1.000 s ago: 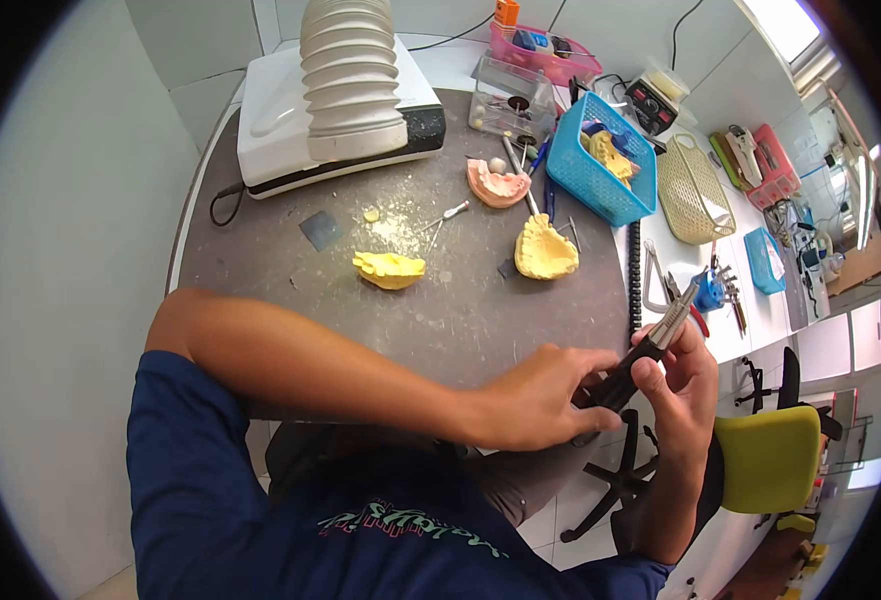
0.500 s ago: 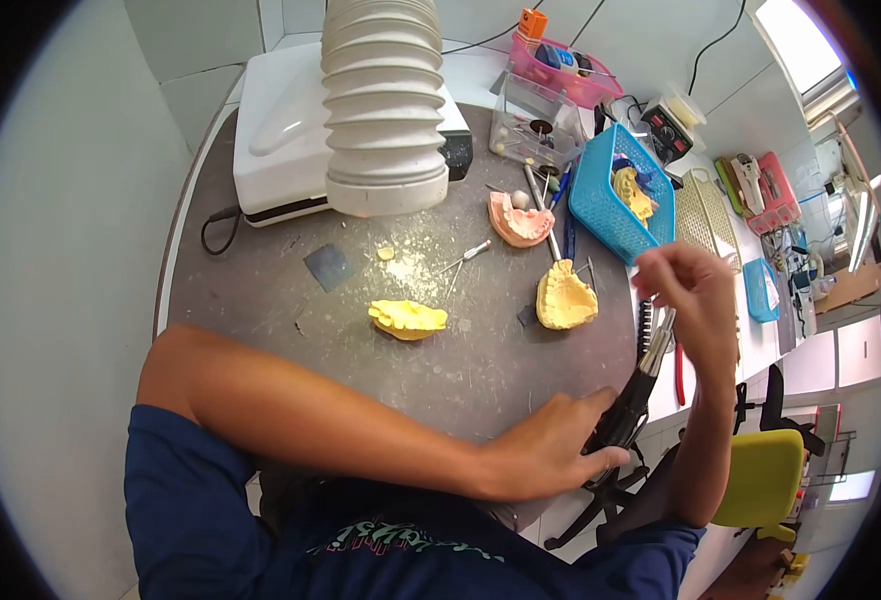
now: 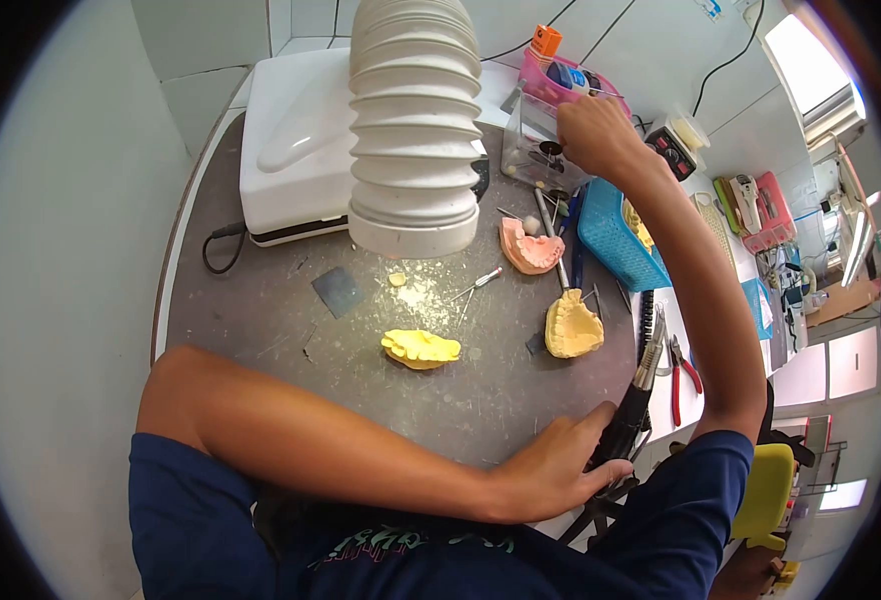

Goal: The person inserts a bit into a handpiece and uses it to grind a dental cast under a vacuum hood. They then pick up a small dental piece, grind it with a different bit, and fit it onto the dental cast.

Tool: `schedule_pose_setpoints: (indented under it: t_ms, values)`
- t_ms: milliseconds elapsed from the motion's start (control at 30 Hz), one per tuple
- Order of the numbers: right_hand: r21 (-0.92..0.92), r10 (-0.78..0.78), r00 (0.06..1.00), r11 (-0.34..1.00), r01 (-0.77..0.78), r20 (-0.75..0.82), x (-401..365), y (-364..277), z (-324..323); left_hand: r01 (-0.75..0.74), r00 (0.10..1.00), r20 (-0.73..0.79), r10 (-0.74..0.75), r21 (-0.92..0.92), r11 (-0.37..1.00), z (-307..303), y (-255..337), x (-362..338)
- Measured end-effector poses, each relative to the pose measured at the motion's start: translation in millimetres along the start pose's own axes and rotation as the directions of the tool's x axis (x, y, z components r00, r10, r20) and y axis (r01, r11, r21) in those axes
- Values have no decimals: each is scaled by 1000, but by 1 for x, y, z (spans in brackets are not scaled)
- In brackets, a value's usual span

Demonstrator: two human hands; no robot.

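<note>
My left hand (image 3: 553, 465) is wrapped round a black rotary handpiece (image 3: 621, 425) with a metal nose, held upright near the table's right edge. Over the clear plastic box (image 3: 518, 150) at the back, my right hand (image 3: 601, 135) has curled fingers, and whatever they may hold is hidden. Just below its fingers is a dark disc (image 3: 551, 148). Nearer to me lies a yellow dental model (image 3: 421, 349). A cream plaster dental model (image 3: 574, 328) and a pink one (image 3: 531, 248) lie further right.
A white ribbed suction hose (image 3: 414, 140) hangs over the table before a white machine (image 3: 296, 150). A blue basket (image 3: 616, 235) and a pink basket (image 3: 536, 75) stand at the back right. Red-handled pliers (image 3: 678, 390) lie on the right. Pale dust (image 3: 421, 290) covers mid-table.
My right hand has moved from beside the handpiece's tip up and away to the clear box. My left hand still grips the handpiece. The view has shifted slightly.
</note>
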State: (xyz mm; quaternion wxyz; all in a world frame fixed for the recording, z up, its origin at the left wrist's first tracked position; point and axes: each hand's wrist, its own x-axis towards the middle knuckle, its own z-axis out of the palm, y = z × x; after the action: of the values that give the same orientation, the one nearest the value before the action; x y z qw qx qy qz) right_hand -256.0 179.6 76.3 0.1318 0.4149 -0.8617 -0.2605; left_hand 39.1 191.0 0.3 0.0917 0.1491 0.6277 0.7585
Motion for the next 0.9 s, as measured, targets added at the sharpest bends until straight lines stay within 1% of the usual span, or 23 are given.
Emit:
schedule_pose_setpoints:
  t_ms: [67,100,167,200,233,300,333,367,433,467,500,533,567,600,633,667,700,733,767,800,833,867,900]
  values:
    - [-19,-78,997,997,77,-26,6,-4,7,14,999,28,-15,55,998,-2,2,-1]
    - [-14,-90,996,996,89,-25,8,-5,6,19,1000,17,-20,49,999,-1,-2,0]
    - [78,0,999,997,-4,49,8,-5,5,-94,995,-26,95,16,995,3,-10,0]
    - [104,18,994,994,-29,105,8,-4,3,-79,996,-35,79,9,997,3,-9,-1]
    - [115,8,993,993,-21,115,7,-5,6,-53,998,-20,54,15,998,3,-9,-1]
    - [81,25,999,996,-29,47,6,-5,7,-32,999,-11,32,27,999,3,-9,-1]
    - [101,10,1000,995,-10,2,3,-2,4,-56,998,-25,56,21,998,3,-9,-1]
    - [104,6,1000,995,-5,-2,1,1,1,-80,996,-39,81,16,997,3,-9,-1]
    - [154,177,968,977,-150,-176,-11,2,-18,-65,997,-32,66,19,998,2,-8,-1]
    - [158,177,968,976,-150,-178,-20,3,-30,-53,998,-16,53,22,998,1,-7,-1]
    - [361,203,948,927,-104,-247,-32,3,-44,-49,999,-14,49,24,999,1,-7,-1]
    - [542,244,920,839,-42,-306,-45,2,-53,-61,998,-24,62,34,998,1,-7,-1]
    - [540,250,920,840,-50,-303,-58,0,-57,-76,997,-31,77,41,996,1,-7,-1]
    - [748,257,930,663,29,-264,-73,-1,-61,-80,997,-18,81,37,996,2,-8,-1]
    - [895,257,940,436,94,-224,-89,-2,-64,-92,995,-31,94,72,993,2,-9,-1]
    - [945,278,947,321,66,-161,-109,-7,-68,-105,993,-38,110,103,989,4,-11,-1]
    - [979,295,951,202,36,-95,-127,-15,-72,-116,993,-11,117,92,989,5,-11,0]
    - [991,292,954,133,33,-71,-142,-18,-73,-79,997,1,79,114,990,4,-11,0]
    - [994,282,957,98,41,-68,-155,-19,-70,-42,999,10,42,141,989,3,-11,1]
    - [998,304,952,51,28,-43,-166,-22,-69,-17,999,31,12,154,988,3,-9,2]
    - [1000,323,946,2,20,-19,-176,-25,-69,-22,999,47,15,154,988,2,-7,2]
    - [999,347,938,-47,12,5,-184,-27,-69,1,998,58,-7,97,995,2,-5,2]
    - [1000,353,936,-29,5,5,-189,-27,-67,27,997,70,-30,41,999,1,-3,1]
